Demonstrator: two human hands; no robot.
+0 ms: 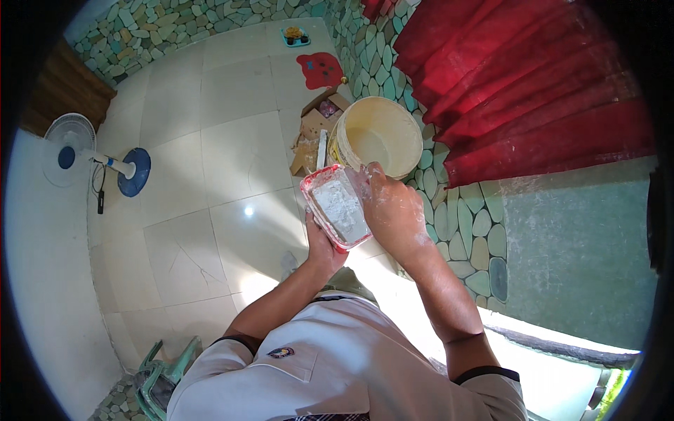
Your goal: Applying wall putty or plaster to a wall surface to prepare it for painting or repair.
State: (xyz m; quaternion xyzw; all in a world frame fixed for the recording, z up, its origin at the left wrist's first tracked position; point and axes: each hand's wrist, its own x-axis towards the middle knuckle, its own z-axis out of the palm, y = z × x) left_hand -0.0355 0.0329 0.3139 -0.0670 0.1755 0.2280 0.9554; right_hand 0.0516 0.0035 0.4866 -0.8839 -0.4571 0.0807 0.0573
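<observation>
1. Supporting the red-rimmed container [307, 188] from its lower left side, the left hand [326, 245] is wrapped against the wall. Some of its fingers are hidden beneath, probably to bear the weight while leaving the top uncovered.

2. The right hand [394, 214], smeared with white, is at the opposite rim, fingers curled together. They seem to pinch a flat grey piece [359, 181], though blur and the hand itself hide its exact shape.

3. Between these 2 hands, the container sits in front of the torso, tilted slightly, its opening facing up. That likely keeps the white material [339, 203] inside and in view; whether it is powder or paste, I cannot tell.

4. Just beyond the container, a pale bucket [404, 133] stands by the stone-clad wall, perhaps set there to be within easy reach.

5. Left of the bucket, opened cardboard [309, 133] lies on the floor with 1 white bar [322, 149] on it, possibly as protection for the tiles.

6. Farther off are a red mat [321, 70] and, beyond it, a light-blue tray [298, 44], well apart from the white material.
</observation>
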